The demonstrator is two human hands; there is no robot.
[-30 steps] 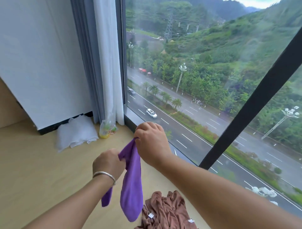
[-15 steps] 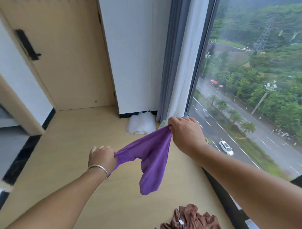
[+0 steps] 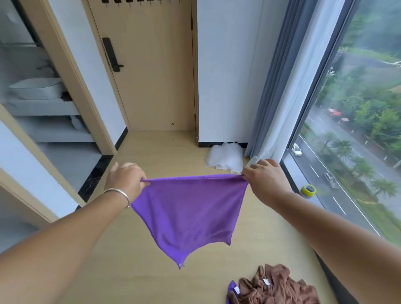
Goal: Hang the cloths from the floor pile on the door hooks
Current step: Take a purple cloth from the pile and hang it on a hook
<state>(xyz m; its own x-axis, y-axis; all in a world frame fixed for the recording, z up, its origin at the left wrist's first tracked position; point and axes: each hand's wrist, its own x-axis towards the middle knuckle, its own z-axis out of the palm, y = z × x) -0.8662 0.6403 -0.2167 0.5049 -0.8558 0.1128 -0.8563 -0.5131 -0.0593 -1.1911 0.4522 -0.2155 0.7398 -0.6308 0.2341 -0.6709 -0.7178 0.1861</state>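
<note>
Brown cloths lie crumpled on the wooden floor at the near edge of the view, with a corner of a second purple piece tucked against their left side; this is the pile yet to be hung. Above and just beyond it, a purple cloth is held clear of the floor, its top hem drawn taut between two hands and its lower corner hanging to a point. Left hand, with a metal bangle at the wrist, pinches the left top corner with curled fingers; right hand pinches the right top corner likewise. Farther off, a white bundle rests on the floor against the wall beside the curtain, and a roll of yellow tape sits by the window. Farthest, the door carries a row of dark hooks along its top edge, barely in view. To complete the step well, the hem should probably be kept spread while the cloth is carried to the door, then one top edge looped squarely over a free hook so the fabric hangs flat rather than bunched.
</note>
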